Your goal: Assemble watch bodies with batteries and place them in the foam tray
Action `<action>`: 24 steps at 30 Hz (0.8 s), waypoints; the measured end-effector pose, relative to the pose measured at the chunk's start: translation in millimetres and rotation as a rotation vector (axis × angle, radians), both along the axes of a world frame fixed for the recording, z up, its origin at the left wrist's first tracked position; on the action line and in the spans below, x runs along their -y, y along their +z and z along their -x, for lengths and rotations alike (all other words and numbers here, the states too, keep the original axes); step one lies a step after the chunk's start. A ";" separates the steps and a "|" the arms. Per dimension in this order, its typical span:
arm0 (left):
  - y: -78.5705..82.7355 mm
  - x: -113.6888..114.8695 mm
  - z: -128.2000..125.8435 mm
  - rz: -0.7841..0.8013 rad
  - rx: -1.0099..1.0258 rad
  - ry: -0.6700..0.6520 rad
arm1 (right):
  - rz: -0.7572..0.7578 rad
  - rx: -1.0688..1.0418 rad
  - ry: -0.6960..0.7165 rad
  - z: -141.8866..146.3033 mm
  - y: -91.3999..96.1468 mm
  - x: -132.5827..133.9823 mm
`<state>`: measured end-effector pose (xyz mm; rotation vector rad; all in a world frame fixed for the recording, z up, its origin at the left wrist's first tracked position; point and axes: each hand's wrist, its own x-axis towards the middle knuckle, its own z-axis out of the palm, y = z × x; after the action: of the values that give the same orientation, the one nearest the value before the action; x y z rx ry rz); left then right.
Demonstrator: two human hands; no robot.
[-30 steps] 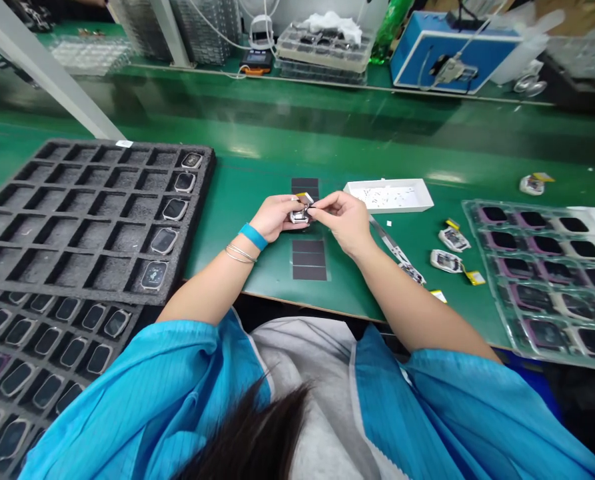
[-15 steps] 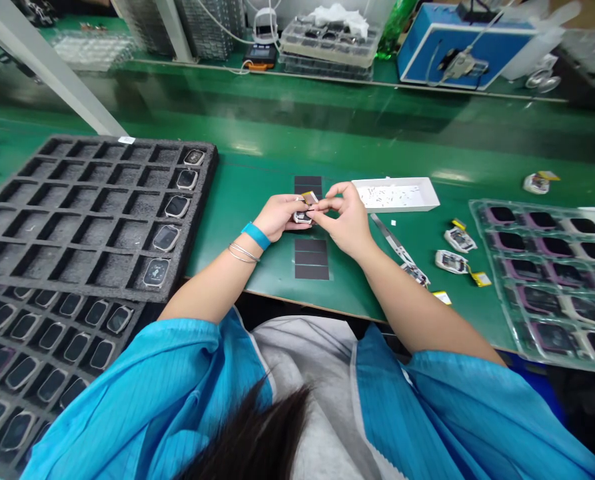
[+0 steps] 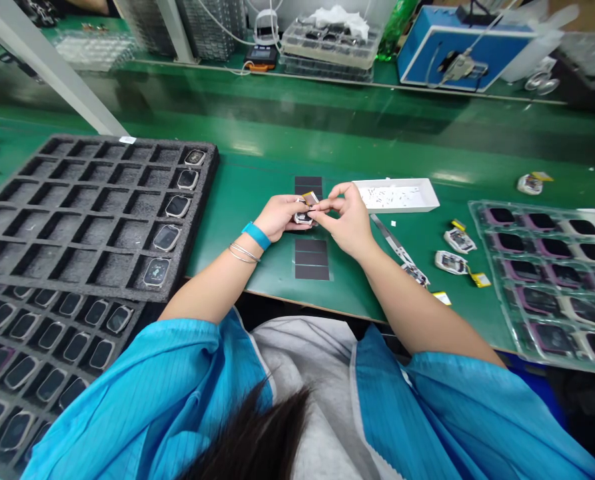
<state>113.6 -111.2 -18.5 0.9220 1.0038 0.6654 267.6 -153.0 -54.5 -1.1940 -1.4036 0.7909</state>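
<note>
My left hand is closed around an opened smartwatch case, holding it by the edge with the fingers beneath. A yellow battery sticks up from the case's far side. The thumb and forefinger of my right hand are pinched together at the case's right side. Whatever lies between those fingertips is too small or hidden to make out. Under and around the hands are dark adhesive strips on the green bench. Tweezers rest just right of my right hand.
A white box with tiny parts stands behind my right hand. Opened watch cases with batteries lie to the right, beside a clear tray of watch fronts. Black foam trays holding watches fill the left. A blue device sits on the shelf.
</note>
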 end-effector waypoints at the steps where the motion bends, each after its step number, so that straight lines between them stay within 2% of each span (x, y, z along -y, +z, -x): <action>1: -0.7 -0.2 0.1 0.000 0.002 0.005 | -0.005 0.021 -0.005 0.2 0.0 0.5; 9: -1.2 2.0 0.4 -0.010 0.019 0.000 | -0.068 0.281 -0.064 6.6 4.3 9.0; 13: -1.5 2.6 0.3 -0.022 0.030 0.022 | -0.184 0.443 -0.190 0.7 2.5 5.1; 15: -2.1 2.7 -0.5 -0.025 0.023 0.004 | -0.189 0.422 -0.224 -5.4 1.1 1.6; 19: -3.7 2.4 -2.0 -0.013 0.012 -0.060 | -0.117 0.307 -0.140 -10.5 2.3 -0.2; 24: -6.5 -1.0 0.9 0.003 0.085 -0.101 | -0.136 0.218 -0.201 -2.9 6.6 3.3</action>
<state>112.7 -110.2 -25.0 0.9286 0.8771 0.6132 270.5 -156.3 -47.9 -1.3194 -1.4604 0.4285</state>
